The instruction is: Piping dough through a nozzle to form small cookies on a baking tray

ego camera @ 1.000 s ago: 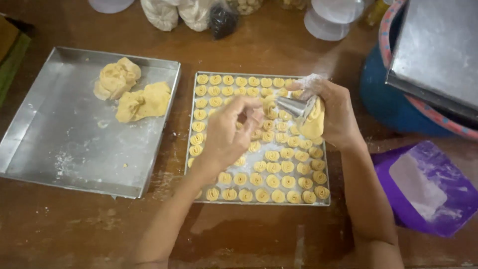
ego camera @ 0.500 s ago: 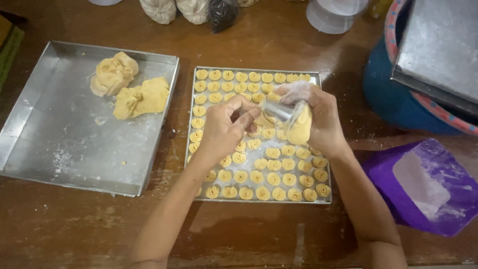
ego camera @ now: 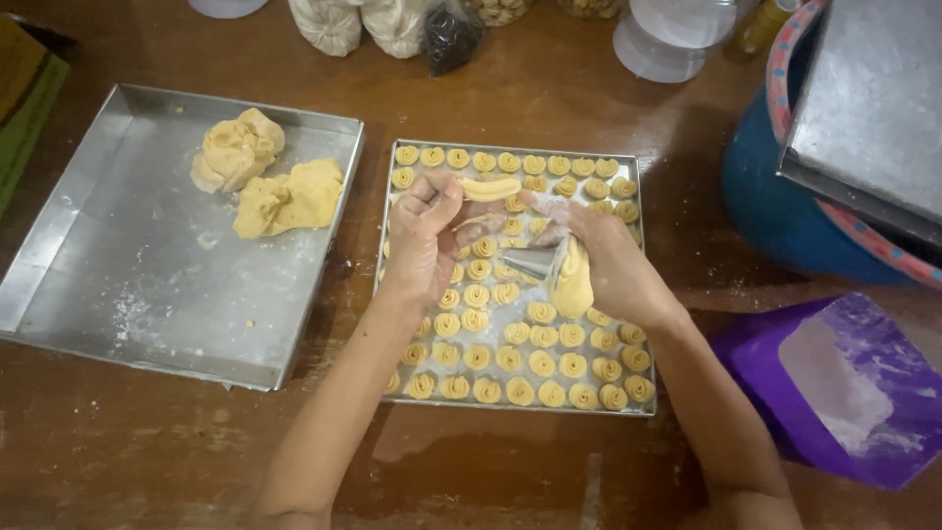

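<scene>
In the head view, the person is working over a wooden surface, piping small dough swirls onto a square metal tray. The right hand is closing its grip fully around a dough-filled piping bag, whose metal nozzle is pointing left toward the left hand. The left hand's grip is partly curled, its thumb and fingertips pinching a short roll of yellow dough at the far side of the tray; whether the roll is already free of the nozzle cannot be told.

The step in hand looks like tidying or removing a stray strip of dough between swirls. The next move probably calls for setting that strip aside and bringing the nozzle back down over a bare spot of the tray.

Counting: there are two trays, the filled one and a larger, floured pan to the left holding two dough lumps. The piped swirls are sitting in roughly eight or nine rows, several dozen in all, some hidden under the hands. One purple bag is lying at the right.
</scene>
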